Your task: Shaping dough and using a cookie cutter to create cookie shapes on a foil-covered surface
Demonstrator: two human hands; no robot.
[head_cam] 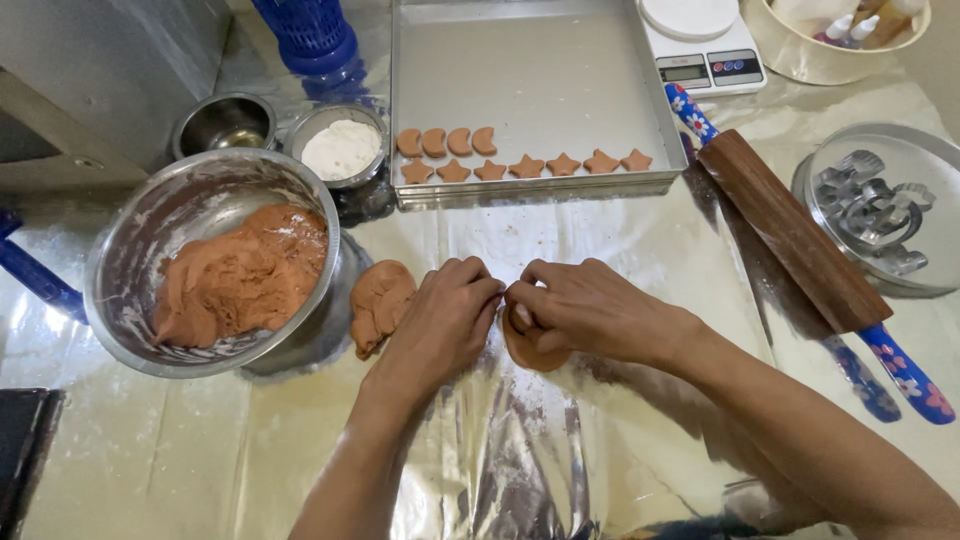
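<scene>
My left hand (440,320) and my right hand (580,305) meet fingertip to fingertip over a small flat piece of brown dough (535,352) on the foil-covered table. Both hands pinch at that dough; most of it is hidden under my right hand. A loose lump of the same dough (378,300) lies just left of my left hand. Behind it stands a steel mixing bowl (130,250) holding a big mass of brown dough (240,280).
A metal baking tray (540,90) at the back holds crescent and star dough shapes (520,165). A wooden rolling pin (790,235) lies at right, beside a round tin of metal cutters (875,205). A small bowl of flour (342,148), an empty steel bowl (222,122) and a kitchen scale (700,45) stand behind.
</scene>
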